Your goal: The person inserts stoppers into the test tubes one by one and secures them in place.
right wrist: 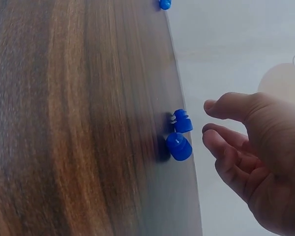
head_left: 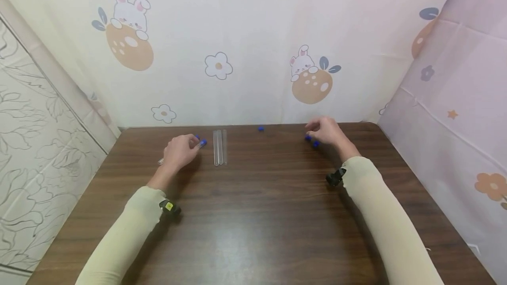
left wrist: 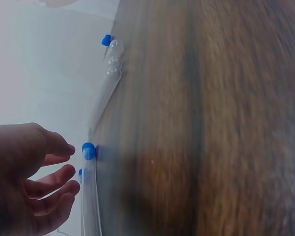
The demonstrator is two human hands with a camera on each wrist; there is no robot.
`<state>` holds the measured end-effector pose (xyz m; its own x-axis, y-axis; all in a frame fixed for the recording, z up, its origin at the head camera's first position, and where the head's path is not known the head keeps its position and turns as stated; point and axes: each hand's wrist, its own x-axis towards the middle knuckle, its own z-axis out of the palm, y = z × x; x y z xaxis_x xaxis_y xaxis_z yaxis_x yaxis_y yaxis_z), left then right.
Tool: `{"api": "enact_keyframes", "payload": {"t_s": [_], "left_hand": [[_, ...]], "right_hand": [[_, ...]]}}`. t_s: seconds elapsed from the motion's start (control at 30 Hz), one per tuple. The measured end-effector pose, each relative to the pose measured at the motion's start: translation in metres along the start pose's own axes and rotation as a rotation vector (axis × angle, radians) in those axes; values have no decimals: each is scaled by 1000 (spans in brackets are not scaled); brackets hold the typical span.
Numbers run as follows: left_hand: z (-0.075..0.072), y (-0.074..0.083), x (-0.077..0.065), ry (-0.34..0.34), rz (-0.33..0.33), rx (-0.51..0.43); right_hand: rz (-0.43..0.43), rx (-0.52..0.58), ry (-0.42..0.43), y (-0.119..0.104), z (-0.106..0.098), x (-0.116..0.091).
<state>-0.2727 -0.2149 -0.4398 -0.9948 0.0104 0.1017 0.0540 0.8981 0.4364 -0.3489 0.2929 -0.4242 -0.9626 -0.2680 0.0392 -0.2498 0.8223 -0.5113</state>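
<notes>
My left hand (head_left: 180,151), fingers loosely bent, hovers beside a clear test tube (left wrist: 90,196) that has a blue stopper (left wrist: 88,151) in its end. A second blue stopper (left wrist: 80,173) shows just behind it; the hand hides most of that side in the head view. To the right, several uncapped glass tubes (head_left: 216,148) lie side by side. Two loose blue stoppers (right wrist: 183,121) lie near the table's back edge. Close to them is my right hand (head_left: 326,131), thumb and fingers apart, with nothing seen between them in the right wrist view.
A single blue stopper (head_left: 261,129) lies at the back edge between the hands. The brown wooden table (head_left: 253,214) meets a patterned curtain (head_left: 253,34) behind, and more cloth hangs on both sides.
</notes>
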Motion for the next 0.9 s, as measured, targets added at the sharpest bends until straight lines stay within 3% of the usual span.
{"api": "enact_keyframes", "payload": {"t_s": [0.37,0.63,0.7,0.9], "left_hand": [[-1,16,2,-29,-9,-76],[10,22,5,-41,7,-119],[16,19,10,-50,17,-135],[65,-19,52,-18,54,-113]], "right_hand": [[16,9,-15,0,-4,-2],[-4,-17,-18,3,0,-4],[-12,-23,-16,4,2,-3],[-1,-27,-15,2,4,-5]]}}
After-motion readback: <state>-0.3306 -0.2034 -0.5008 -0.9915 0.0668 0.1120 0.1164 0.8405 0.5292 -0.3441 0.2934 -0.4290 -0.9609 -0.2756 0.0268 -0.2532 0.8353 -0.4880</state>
